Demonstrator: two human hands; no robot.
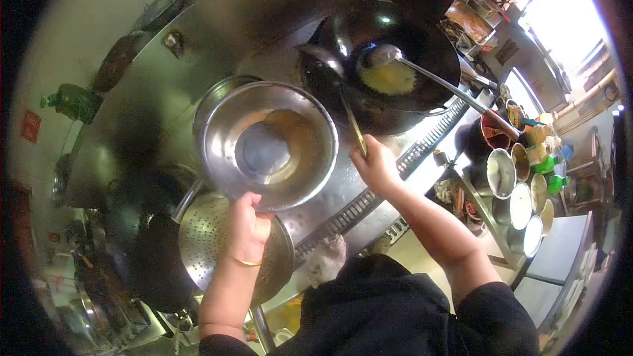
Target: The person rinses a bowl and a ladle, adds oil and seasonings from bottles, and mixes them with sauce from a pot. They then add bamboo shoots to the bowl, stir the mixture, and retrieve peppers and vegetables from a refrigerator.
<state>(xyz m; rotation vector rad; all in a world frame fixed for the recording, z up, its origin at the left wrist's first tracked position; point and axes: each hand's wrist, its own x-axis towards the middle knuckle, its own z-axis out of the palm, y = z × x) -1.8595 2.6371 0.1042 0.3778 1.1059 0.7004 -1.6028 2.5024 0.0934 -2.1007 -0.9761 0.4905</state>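
Observation:
My left hand (247, 227) grips the near rim of a large steel bowl (267, 145), which holds a film of yellowish liquid and sits tilted over a perforated steel strainer (204, 240). My right hand (376, 165) is closed around the thin handle of a dark ladle (322, 62), whose scoop lies at the near left edge of the black wok (422, 46). A pool of yellow liquid (390, 79) sits in the wok. A second ladle (386, 54) rests in that pool, its long handle running out to the right.
The steel stove top (165, 105) surrounds the wok, with a slotted drain strip (369, 201) along its near edge. Several steel seasoning pots (521, 204) and green bottles (548, 165) stand at the right. A dark pot (155, 264) sits at the lower left.

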